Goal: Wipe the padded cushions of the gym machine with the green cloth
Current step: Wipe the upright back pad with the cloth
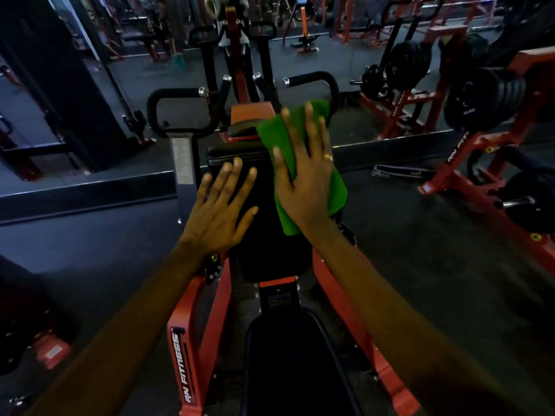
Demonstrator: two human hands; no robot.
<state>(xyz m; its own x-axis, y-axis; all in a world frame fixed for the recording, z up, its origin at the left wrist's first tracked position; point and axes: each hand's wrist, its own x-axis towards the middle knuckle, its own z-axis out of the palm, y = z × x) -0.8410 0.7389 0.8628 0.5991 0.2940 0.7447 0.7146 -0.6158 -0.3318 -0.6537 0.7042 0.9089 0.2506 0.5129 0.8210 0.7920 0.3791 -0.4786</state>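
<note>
Pressing our right hand [304,187], fingers spread, on the green cloth [271,136] at the cushion's [267,247] right edge | our left hand [219,211], fingers spread, flat on its left side.

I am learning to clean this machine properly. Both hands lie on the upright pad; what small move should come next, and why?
Probably slide the right hand, flat on the green cloth, leftward across the upright pad. The cloth covers only its right side; the left hand rests on the bare left part.
</note>
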